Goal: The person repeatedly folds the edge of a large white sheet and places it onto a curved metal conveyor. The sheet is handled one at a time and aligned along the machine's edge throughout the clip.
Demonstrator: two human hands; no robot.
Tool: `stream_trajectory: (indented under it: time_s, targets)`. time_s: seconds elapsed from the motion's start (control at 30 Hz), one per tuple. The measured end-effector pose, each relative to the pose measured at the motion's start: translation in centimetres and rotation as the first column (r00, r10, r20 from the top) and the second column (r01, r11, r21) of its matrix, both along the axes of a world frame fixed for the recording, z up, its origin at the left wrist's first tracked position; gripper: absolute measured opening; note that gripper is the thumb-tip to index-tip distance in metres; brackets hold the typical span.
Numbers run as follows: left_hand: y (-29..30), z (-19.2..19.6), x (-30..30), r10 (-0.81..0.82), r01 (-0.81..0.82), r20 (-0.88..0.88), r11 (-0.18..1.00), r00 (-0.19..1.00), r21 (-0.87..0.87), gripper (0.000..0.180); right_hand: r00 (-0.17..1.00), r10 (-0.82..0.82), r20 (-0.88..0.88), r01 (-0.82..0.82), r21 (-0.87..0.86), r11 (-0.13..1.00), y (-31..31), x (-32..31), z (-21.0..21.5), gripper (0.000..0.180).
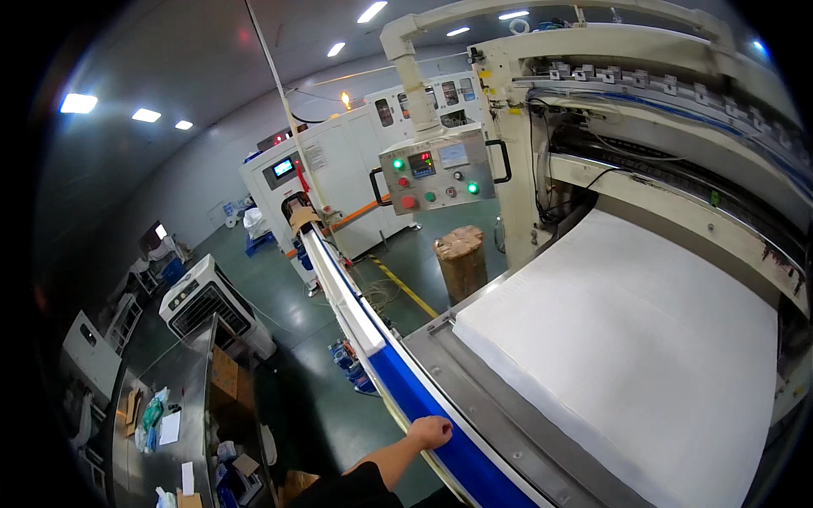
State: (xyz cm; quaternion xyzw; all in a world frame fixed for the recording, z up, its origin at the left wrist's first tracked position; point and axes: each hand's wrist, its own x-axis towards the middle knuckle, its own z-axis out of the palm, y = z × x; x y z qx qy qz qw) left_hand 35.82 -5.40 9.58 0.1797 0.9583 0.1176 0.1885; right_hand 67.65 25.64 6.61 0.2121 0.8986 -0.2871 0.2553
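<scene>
My left hand [431, 432] is held over the blue conveyor belt [394, 374], its fingers curled into a loose fist with nothing showing in it. Whether it touches the belt I cannot tell. A long white stack [356, 317] lies along the belt, farther off than the hand. To the right of the belt, a broad white sheet stack [627, 339] lies on the machine's metal bed [483, 394]. My right hand is out of the picture.
A control box [442, 173] with lit green buttons hangs ahead, beside the large cream machine [508, 127]. A brown wrapped roll [460, 254] stands on the floor. At left are an air cooler [212, 305] and a metal table [182, 381] with papers and bags.
</scene>
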Motion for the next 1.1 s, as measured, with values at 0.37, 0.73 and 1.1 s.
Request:
stream_trajectory:
  time_s: [0.37, 0.73, 1.1]
  targets:
    - [0.4, -1.4, -5.7, -0.061, 0.072, -0.055, 0.967, 0.997, 0.242, 0.027, 0.984, -0.146, -0.100, 0.140, -0.058, 0.988, -3.7, -2.6, 2.0, 0.023]
    - [7.0, 19.1, -37.5, 0.081, 0.359, -0.859, 0.885, 0.505, 0.295, 0.024, 0.927, -0.187, -0.326, 0.202, 0.013, 0.979, -14.8, -12.6, 1.6, 0.027]
    - [12.5, 28.9, -48.6, -0.123, 0.327, -0.990, 0.940, 0.065, -0.095, 0.022, 0.870, -0.369, -0.325, 0.384, -0.021, 0.923, -20.0, -15.9, 3.8, 0.015]
